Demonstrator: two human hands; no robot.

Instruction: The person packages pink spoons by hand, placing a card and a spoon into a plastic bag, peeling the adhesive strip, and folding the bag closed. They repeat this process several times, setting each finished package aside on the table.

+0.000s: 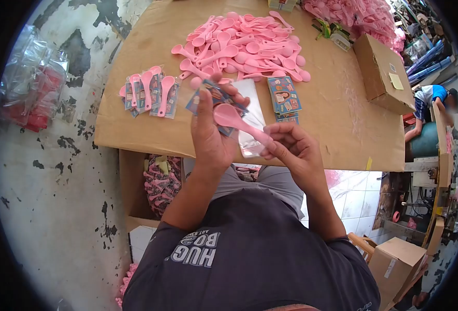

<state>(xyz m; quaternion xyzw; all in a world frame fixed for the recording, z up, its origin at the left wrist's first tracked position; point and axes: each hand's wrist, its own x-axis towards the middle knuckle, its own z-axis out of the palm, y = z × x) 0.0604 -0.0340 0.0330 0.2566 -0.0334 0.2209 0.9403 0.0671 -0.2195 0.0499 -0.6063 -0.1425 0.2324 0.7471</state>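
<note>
A pink spoon (239,123) is pinched at its handle end by my right hand (297,153), its bowl lying over my left palm. My left hand (212,132) holds printed blue cards (216,94) between thumb and fingers. Beneath and between the hands lies a stack of clear plastic bags (249,98) on the brown table (337,119). A pile of printed cards (284,96) sits right of the bags. Beyond my hands is a large heap of pink spoons (239,46). Several bagged spoons with cards (148,90) lie at the table's left side.
A cardboard box (384,72) stands at the table's right, near pink bagged items (350,18). Below the left edge, an open box holds packed spoons (161,186). Plastic packs (34,83) hang at the left wall. Another person (428,103) bends at the far right.
</note>
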